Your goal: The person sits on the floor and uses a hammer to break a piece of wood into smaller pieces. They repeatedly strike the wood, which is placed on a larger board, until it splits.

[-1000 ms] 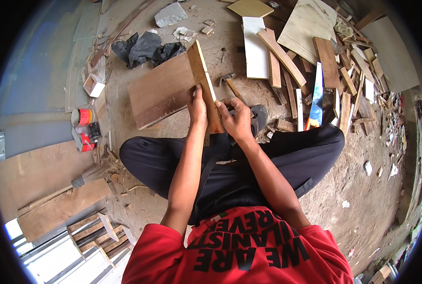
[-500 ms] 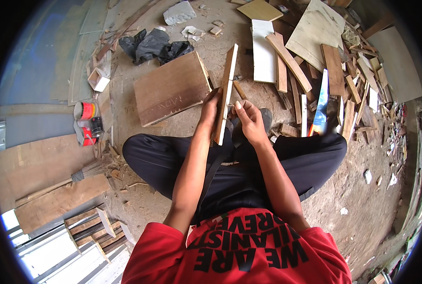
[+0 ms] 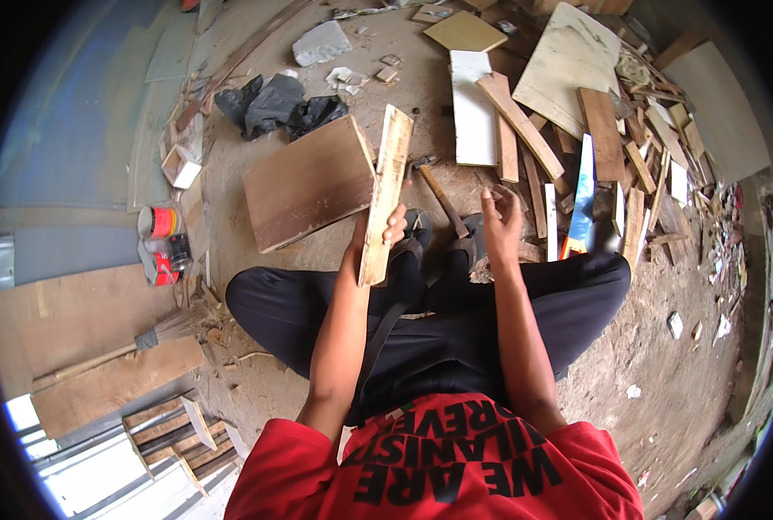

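Observation:
A narrow wooden board (image 3: pixel 384 199) stands tilted in front of me, its rough pale face turned up. My left hand (image 3: pixel 392 227) is wrapped round it at the lower middle, fingertips showing on its right edge. To the right and apart from the board is my right hand (image 3: pixel 502 217), raised with the thumb near curled fingers; whatever they hold, if anything, is too small to make out. Between the hands a hammer (image 3: pixel 443 199) with a wooden handle lies near my feet, its head pointing away. Behind the board sits a brown wooden box (image 3: pixel 308 186).
A handsaw (image 3: pixel 582 195) with a blue blade leans at the right, beside a heap of wood scraps (image 3: pixel 642 165). A white board (image 3: pixel 471 113) lies farther off. Black plastic (image 3: pixel 274 106) is beyond the box. Red cans (image 3: pixel 157 223) stand at the left.
My right hand has left the board and moved right. The board has turned to show its broad face and come slightly left and nearer. More of the hammer is now uncovered.

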`<state>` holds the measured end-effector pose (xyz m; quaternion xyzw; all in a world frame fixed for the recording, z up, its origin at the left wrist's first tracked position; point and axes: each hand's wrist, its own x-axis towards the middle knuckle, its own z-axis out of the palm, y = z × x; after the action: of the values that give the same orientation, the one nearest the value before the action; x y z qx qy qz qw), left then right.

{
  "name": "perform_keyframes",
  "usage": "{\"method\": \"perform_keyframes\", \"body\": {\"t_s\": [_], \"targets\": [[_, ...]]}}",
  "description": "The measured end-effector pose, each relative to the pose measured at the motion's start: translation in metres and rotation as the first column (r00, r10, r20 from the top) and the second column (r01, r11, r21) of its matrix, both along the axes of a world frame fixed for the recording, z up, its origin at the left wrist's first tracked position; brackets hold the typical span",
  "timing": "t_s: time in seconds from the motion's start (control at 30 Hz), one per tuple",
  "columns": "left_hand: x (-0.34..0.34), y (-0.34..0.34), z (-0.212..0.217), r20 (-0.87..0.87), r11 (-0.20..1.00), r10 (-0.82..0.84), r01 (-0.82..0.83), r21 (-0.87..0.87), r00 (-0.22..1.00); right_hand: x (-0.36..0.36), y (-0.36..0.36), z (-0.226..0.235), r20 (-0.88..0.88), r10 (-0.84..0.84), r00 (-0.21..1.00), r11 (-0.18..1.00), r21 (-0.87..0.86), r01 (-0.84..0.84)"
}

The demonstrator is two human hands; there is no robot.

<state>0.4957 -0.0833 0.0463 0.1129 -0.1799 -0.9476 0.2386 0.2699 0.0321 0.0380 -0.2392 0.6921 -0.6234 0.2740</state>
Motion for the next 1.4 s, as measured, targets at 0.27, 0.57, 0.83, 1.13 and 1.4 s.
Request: {"method": "perform_keyframes", "body": {"t_s": [0.27,0.57,0.83,1.13,1.4], "targets": [[-0.052,0.045,0.008,0.675,0.883,-0.185,0.422,-0.204,0.714,-0.019,0.004,0.017,0.385,0.217,0.897,0.949,-0.297,-0.102],[-0.049,0.04,-0.002,0.688,0.8,0.203,0.287,-0.527,0.697,-0.024,0.009,0.014,0.514,0.449,0.731,0.801,-0.595,-0.073],[-0.042,0.033,-0.013,0.578,0.647,0.403,0.226,-0.728,0.71,-0.023,0.009,0.015,0.593,0.392,0.704,0.852,-0.522,-0.035],[-0.039,0.032,0.001,0.649,0.496,0.467,0.429,-0.755,0.601,-0.029,0.012,0.007,0.513,0.295,0.806,0.89,-0.455,-0.036],[-0.041,0.034,-0.004,0.623,0.577,0.462,0.32,-0.752,0.631,-0.035,0.009,-0.004,0.614,0.313,0.725,0.863,-0.503,0.053]]}}
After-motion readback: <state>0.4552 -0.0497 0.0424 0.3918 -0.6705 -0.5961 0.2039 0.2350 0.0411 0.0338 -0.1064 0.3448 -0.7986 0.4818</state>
